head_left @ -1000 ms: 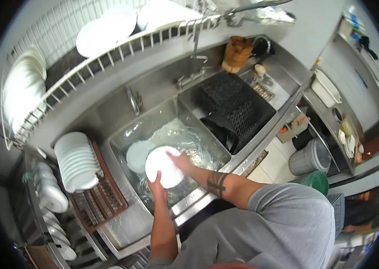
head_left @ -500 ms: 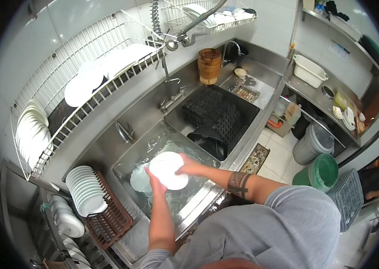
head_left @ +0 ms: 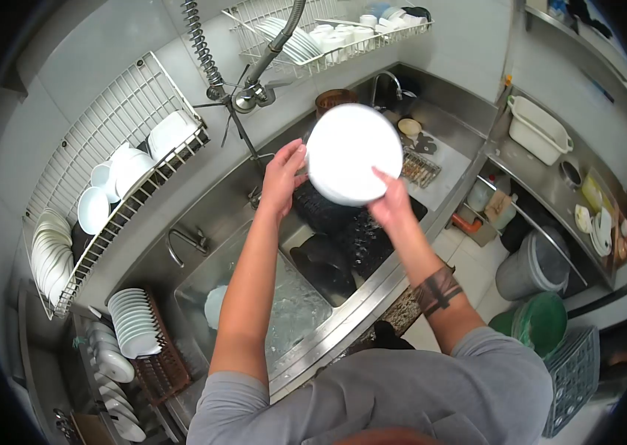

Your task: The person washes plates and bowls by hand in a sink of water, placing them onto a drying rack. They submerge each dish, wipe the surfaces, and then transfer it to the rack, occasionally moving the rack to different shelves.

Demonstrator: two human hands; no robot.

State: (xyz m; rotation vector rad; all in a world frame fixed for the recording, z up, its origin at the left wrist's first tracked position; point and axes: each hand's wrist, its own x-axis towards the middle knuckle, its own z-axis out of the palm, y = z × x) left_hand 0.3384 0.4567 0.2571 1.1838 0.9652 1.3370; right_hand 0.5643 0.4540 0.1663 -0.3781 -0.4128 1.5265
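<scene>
Both hands hold 1 white plate [head_left: 354, 152] raised above the sink [head_left: 284, 311]. The left hand [head_left: 284, 178] has its fingers clamped on the plate's left rim. The right hand [head_left: 390, 200] has its fingers pressed on the lower right edge.

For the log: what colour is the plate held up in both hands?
Plain white plate, no pattern visible; head view, the only one.

The plate [head_left: 353, 152] is round, plain white and unmarked, with its broad face turned toward the camera. It is lifted clear of the sink, tilted nearly upright in the air above the sink's far edge. Fingers grip its rim on both sides.
</scene>
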